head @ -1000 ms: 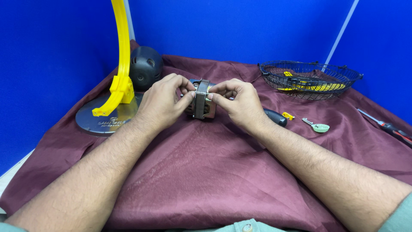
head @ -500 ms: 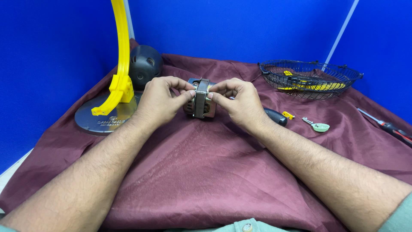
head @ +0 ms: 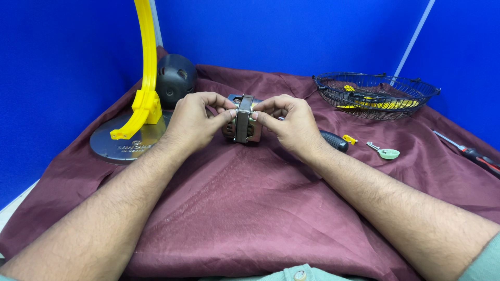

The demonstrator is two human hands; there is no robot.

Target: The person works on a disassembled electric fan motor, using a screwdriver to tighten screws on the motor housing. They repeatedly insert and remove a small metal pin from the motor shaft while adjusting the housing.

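Note:
A small grey metal motor block (head: 242, 124) with a copper winding stands on the maroon cloth (head: 250, 208) at mid-table. My left hand (head: 195, 119) pinches its left side with thumb and fingers. From the other side, my right hand (head: 289, 120) grips it the same way. Both hands hold it upright between them; its back half is hidden by my fingers.
A yellow curved stand (head: 145, 78) rises from a round grey base (head: 122, 143) at the left, with a black perforated housing (head: 176, 78) behind. A black wire basket (head: 376, 93) sits back right. A black-handled tool (head: 333, 140), a pale green part (head: 388, 153) and a red screwdriver (head: 476, 156) lie right.
My fingers have shifted slightly on the motor block, the left fingers curling higher over its top. The block stays in the same place.

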